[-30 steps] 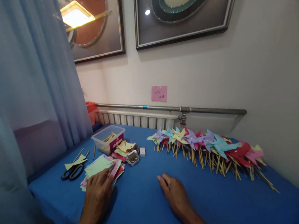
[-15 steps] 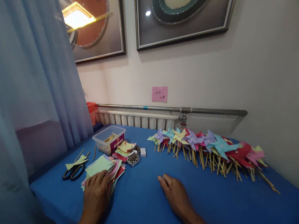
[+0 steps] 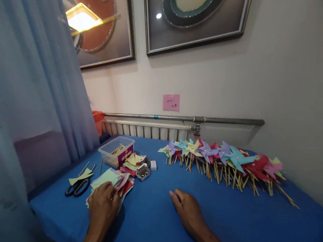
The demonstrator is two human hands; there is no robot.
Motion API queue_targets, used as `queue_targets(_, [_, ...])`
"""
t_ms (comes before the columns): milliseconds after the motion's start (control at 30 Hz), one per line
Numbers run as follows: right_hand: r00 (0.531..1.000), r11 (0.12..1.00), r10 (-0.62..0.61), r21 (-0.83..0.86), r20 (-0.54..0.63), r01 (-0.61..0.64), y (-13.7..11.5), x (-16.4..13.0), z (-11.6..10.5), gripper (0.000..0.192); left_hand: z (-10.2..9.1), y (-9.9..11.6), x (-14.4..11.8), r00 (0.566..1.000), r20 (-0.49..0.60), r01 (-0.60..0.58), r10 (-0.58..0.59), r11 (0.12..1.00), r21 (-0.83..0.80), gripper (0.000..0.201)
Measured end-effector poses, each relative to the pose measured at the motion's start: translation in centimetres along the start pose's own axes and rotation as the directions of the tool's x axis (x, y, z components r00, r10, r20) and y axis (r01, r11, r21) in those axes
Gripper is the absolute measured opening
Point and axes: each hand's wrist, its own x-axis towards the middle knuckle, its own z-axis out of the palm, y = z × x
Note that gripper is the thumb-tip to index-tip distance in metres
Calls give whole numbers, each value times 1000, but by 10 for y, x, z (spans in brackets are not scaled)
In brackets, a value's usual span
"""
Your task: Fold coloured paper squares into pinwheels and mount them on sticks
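My left hand (image 3: pixel 102 209) lies on a loose stack of coloured paper squares (image 3: pixel 109 179) at the near left of the blue table (image 3: pixel 226 223), fingers curled onto the top green sheet. My right hand (image 3: pixel 187 209) rests flat on the bare blue cloth near the middle, palm down, holding nothing. A long row of finished paper pinwheels on wooden sticks (image 3: pixel 225 161) lies along the far side of the table, beyond my right hand.
Black scissors (image 3: pixel 76 187) lie left of the paper stack on a yellow scrap. Behind it are a second paper pile (image 3: pixel 132 161), a clear plastic box of sticks (image 3: pixel 116 150), small tins of pins (image 3: pixel 143 173). A curtain (image 3: pixel 27 88) hangs at left; a radiator pipe (image 3: pixel 184 118) runs along the wall.
My left hand has slid slightly back toward me over the paper stack and its fingers have curled in. My right hand has stayed in place.
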Motion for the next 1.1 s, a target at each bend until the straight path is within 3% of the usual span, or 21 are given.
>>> queue_targets(100, [1000,1000,-1,-9,-9,1,0,0,0,42,1,6,2,991,-100,86,-86,996,-8,20])
queue_targets(200, [1000,1000,-1,-5,-7,1,0,-1,0,42,2,17,1,976,-159,-155,149,988,-26,15])
queue_targets(233, [1000,1000,-6,-2,-8,6,0,-1,0,42,1,20,1,967,-181,-189,178,981,-43,15])
queue_targets(267, [1000,1000,-10,0,-8,10,0,-1,0,42,1,21,1,965,-210,-176,159,982,-67,15])
queue_targets(367, [1000,1000,-8,-3,-8,8,2,0,3,43,-3,18,8,966,-244,33,-88,975,-220,19])
queue_targets(467, [1000,1000,-1,-4,-7,1,5,1,4,43,-10,11,21,956,-7,243,-293,807,-538,24])
queue_targets(533, [1000,1000,-3,-2,0,3,5,0,3,43,-15,8,31,890,203,423,-407,578,-698,31])
queue_targets(600, [1000,1000,-10,5,1,10,3,0,2,43,-22,8,40,827,315,513,-465,396,-762,38])
queue_targets(700, [1000,1000,-17,15,-8,18,0,-1,0,43,-31,11,50,820,330,501,-467,306,-810,35])
queue_targets(867, [1000,1000,-1,7,-12,1,-1,-2,-1,43,-42,11,61,813,247,446,-527,292,-846,35])
queue_targets(1100, [1000,1000,1,-15,7,-1,2,0,1,44,-54,8,70,756,259,376,-601,74,-924,38])
